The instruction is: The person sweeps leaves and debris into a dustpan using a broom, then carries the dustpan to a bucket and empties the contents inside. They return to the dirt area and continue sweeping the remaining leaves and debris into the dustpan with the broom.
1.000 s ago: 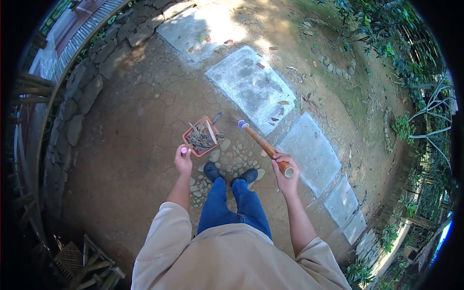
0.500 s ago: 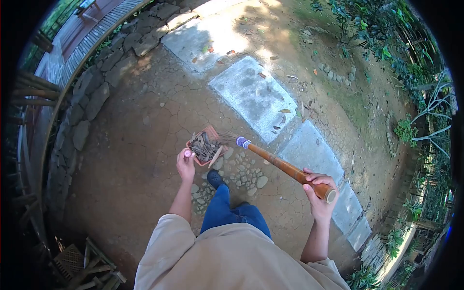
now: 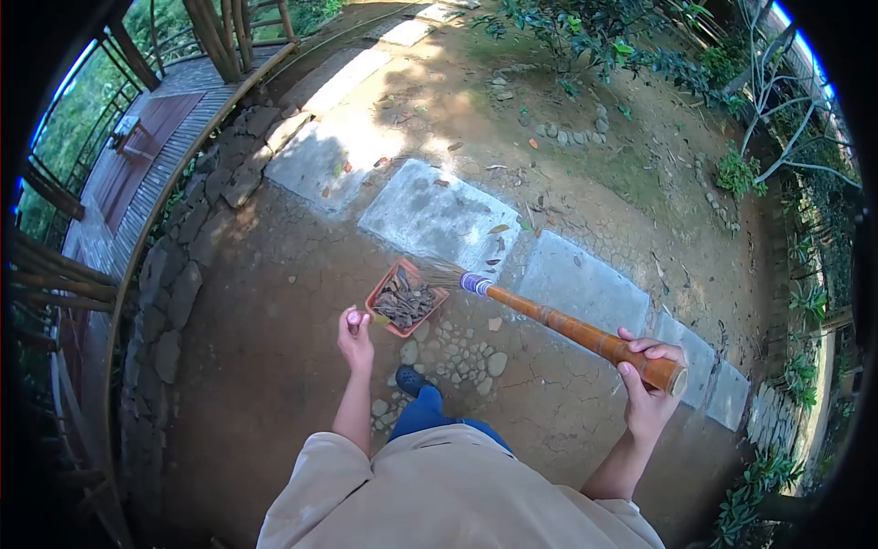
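Note:
A stick broom [image 3: 567, 325] with an orange-brown bamboo handle and purple binding slants across the view. My right hand [image 3: 651, 371] is wrapped round the handle near its end. The thin bristles reach the right rim of a red-orange basket [image 3: 377, 295], which is filled with dry brown leaves [image 3: 402, 302]. Just left of the basket, my left hand [image 3: 356, 337] is closed round the end of a thin handle-like piece; what it belongs to is hard to make out, though it points toward the basket.
Pale stone slabs [image 3: 444, 212] run diagonally over cracked soil. Small round stones [image 3: 465, 359] lie beside my shoe [image 3: 413, 379]. A rock border [image 3: 183, 295] and a raised wooden walkway [image 3: 146, 151] stand left; shrubs [image 3: 622, 41] grow at upper right.
The view has tilted upward, showing more walkway and path. The broom and my right hand sit farther right and slightly lower in view. The basket appears slightly lower and to the right.

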Demonstrator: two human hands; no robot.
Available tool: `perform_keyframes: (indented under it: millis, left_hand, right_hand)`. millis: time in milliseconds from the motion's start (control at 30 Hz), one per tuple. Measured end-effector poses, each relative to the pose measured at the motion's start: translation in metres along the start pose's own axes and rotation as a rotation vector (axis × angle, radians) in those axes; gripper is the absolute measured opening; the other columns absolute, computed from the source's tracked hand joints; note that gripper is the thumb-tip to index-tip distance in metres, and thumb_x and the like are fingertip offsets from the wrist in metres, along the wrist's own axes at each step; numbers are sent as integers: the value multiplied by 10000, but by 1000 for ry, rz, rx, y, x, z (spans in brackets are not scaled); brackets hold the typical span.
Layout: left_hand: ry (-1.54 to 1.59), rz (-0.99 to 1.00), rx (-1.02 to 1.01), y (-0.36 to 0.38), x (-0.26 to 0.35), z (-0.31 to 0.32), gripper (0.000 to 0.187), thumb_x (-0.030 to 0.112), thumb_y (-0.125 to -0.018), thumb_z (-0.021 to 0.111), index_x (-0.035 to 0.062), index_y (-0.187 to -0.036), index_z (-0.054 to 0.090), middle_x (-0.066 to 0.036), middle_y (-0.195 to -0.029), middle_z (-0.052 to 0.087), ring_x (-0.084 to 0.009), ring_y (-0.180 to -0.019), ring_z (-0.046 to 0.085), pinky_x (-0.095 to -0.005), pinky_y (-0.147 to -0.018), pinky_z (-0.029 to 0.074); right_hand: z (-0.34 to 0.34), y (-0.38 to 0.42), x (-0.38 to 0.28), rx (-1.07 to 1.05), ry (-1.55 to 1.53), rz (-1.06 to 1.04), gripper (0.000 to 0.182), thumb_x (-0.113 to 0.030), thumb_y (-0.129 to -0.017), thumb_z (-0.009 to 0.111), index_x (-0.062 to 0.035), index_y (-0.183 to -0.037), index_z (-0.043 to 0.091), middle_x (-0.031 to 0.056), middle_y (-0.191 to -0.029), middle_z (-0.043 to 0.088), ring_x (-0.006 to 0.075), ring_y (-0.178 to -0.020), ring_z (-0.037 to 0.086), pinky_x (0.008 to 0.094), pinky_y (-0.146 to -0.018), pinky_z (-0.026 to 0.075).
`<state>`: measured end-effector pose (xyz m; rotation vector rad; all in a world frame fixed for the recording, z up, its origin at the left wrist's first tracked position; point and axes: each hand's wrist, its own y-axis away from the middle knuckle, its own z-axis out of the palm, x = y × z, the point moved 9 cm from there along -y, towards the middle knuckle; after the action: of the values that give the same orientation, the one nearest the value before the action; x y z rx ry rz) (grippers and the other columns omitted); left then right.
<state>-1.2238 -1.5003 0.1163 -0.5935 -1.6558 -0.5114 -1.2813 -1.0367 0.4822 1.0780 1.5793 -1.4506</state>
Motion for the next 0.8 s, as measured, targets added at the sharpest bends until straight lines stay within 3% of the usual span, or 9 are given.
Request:
perform_keyframes:
  millis: [300, 600, 800]
  left_hand:
    - [35, 160, -179, 74, 61, 82, 320, 33, -907, 679, 18, -1212, 584, -68, -1114, 616, -150, -1029, 598, -297, -940, 473]
    - [57, 289, -406, 229, 125, 186, 312, 66, -890, 707, -4, -1176, 603, -87, -1089, 643, -167, -989, 615, -308, -897, 494]
    - [140, 299, -713, 339, 132, 276, 315, 63, -891, 701, 1, -1185, 603, -91, -1106, 642, -166, -1008, 608, -303, -909, 479]
  right_hand:
    - [-147, 100, -70, 289, 34, -71, 345, 153, -814, 670, -41, -1051, 511, 138, -1036, 625, 250, -1068, 628, 540, -1056, 472]
    - [-297, 257, -137, 660, 114, -11, 339, 151, -813, 675, -29, -1056, 522, 130, -1047, 624, 284, -1119, 623, 461, -1052, 469]
    - [-365, 373, -186, 963, 218, -36, 331, 151, -815, 673, -29, -1050, 525, 126, -1050, 625, 280, -1123, 622, 450, -1044, 477]
